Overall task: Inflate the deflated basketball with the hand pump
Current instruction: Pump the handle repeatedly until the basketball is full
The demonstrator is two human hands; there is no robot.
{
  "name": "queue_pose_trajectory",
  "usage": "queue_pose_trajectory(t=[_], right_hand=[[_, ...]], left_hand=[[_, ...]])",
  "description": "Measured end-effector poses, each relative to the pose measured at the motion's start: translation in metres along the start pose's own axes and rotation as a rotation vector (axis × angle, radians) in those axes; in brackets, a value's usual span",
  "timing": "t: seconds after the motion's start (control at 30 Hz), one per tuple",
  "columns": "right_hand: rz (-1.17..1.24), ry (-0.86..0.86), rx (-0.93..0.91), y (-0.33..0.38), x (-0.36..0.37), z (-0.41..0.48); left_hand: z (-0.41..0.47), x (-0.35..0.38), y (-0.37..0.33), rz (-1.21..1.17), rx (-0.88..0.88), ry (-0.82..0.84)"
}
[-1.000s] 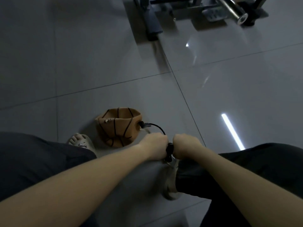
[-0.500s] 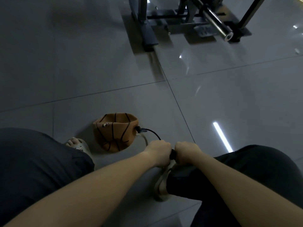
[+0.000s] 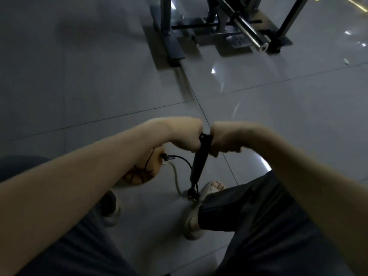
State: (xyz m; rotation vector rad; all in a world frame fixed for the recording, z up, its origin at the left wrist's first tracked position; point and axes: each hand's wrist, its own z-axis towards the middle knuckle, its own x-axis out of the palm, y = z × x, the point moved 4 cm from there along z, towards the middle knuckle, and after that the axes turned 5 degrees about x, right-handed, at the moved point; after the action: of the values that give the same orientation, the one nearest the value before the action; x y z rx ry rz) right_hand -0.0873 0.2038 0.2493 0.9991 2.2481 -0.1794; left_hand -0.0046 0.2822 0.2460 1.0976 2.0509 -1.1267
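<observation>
The black hand pump [image 3: 199, 162] stands upright on the grey tiled floor between my feet, its shaft drawn out. My left hand [image 3: 184, 134] and my right hand [image 3: 225, 139] are both shut on the pump's T-handle, one on each side, raised well above the floor. The deflated orange basketball [image 3: 139, 174] lies on the floor to the left of the pump, mostly hidden behind my left forearm. A thin black hose [image 3: 180, 159] curves from the pump to the ball's valve. My right foot [image 3: 201, 206] in a pale sandal rests at the pump's base.
A metal gym frame [image 3: 173, 44] with a chrome barbell end [image 3: 260, 44] stands at the far top. My left foot in a pale sandal [image 3: 111, 208] is under my left arm. My dark-trousered legs fill both lower corners.
Both hands have risen with the pump handle, pulling the shaft out of the pump. My left forearm now covers most of the basketball. The view has tilted up.
</observation>
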Motion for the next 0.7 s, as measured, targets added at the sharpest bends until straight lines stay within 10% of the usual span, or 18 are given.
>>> queue_pose_trajectory(t=[0.7], right_hand=[[-0.104,-0.081,0.02,-0.027,0.129,0.106]], left_hand=[[0.06,0.144,0.045,0.127,0.012,0.066]])
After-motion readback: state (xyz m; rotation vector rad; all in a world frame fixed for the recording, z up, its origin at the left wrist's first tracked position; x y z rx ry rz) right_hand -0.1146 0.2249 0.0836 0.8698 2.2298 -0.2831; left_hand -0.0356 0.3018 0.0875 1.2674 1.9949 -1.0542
